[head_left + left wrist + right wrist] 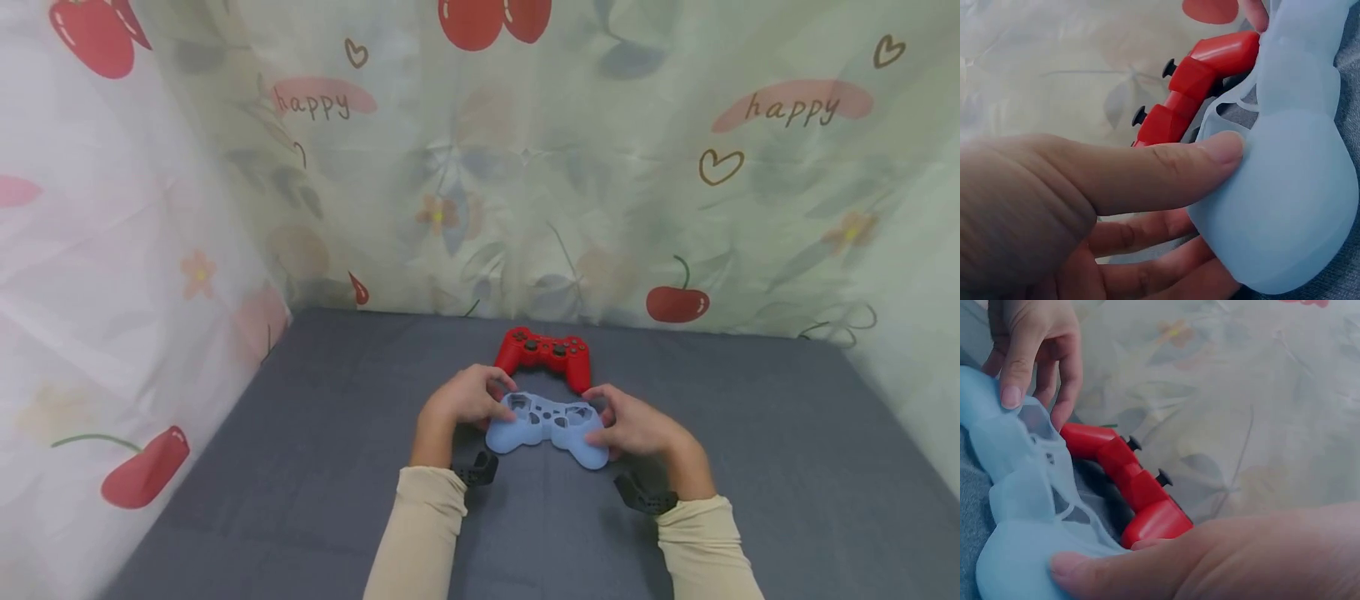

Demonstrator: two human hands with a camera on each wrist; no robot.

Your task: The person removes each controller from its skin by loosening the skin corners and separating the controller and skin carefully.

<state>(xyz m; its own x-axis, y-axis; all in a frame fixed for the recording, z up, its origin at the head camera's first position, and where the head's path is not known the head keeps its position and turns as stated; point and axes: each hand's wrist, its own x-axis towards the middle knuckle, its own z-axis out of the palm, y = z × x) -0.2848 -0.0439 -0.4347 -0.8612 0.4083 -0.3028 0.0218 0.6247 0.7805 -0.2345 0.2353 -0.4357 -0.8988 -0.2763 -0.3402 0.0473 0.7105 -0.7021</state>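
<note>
Both hands hold a light blue silicone controller cover (551, 421), one at each end, low over the grey cloth. My left hand (472, 396) pinches its left grip, thumb on the top face and fingers beneath, as the left wrist view shows. On the other side my right hand (633, 423) holds the right grip, its thumb (1085, 572) pressed on the top face; most of its fingers are hidden in the right wrist view. The cover has cut-outs and nothing is seen inside it. Just behind it lies a red game controller (546, 350) with black thumbsticks, its handles pointing toward me.
A dark grey cloth (337, 500) covers the table. Behind it hangs a pale curtain (525, 208) printed with cherries, hearts and flowers, and another patterned sheet (135, 292) closes the left side. Black wrist mounts (645, 496) sit under both wrists.
</note>
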